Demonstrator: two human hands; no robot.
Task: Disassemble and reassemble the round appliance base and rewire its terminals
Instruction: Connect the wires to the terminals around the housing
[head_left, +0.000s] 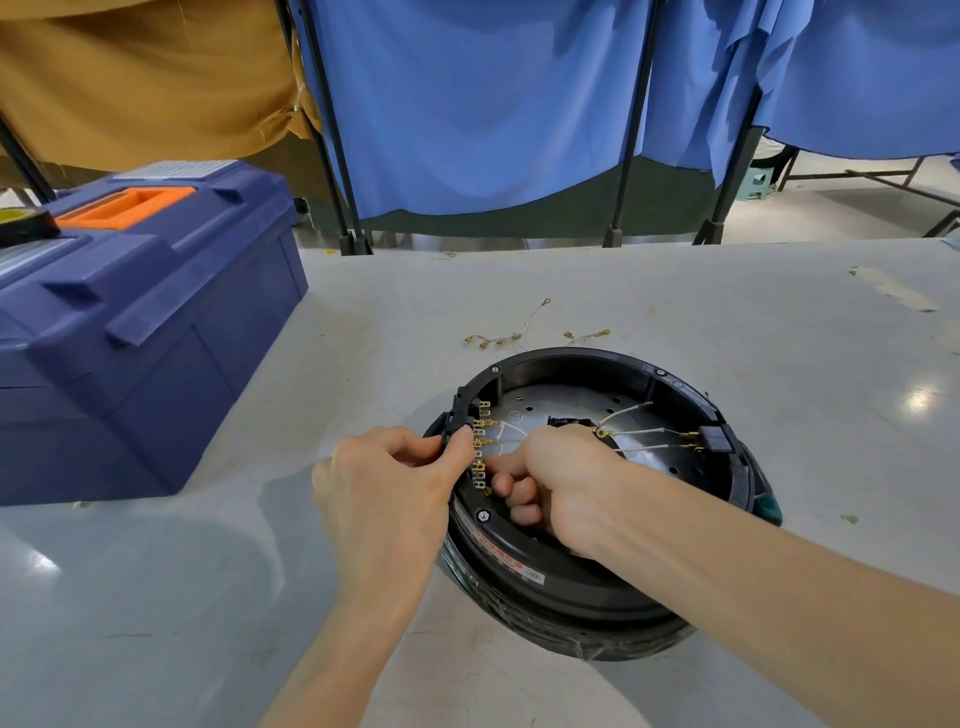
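Grey table (675, 291), blue toolbox (145, 332) left, loose wires (506, 336) behind base (571, 566)

Left hand (384, 483) pinching terminal block (461, 410); right hand (563, 475) fisted, fingers (521, 489) curled under.

1 base (545, 605), 1 toolbox (156, 374), 2 hands: L hand (384, 483), R hand (566, 473).

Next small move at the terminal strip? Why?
Probably a short straight tug or push by the right hand at the brass tabs, square to the row. The left hand grips the terminal block on the base rim, bracing it; the right hand curls against the tabs where white leads end. What it pinches is hidden.
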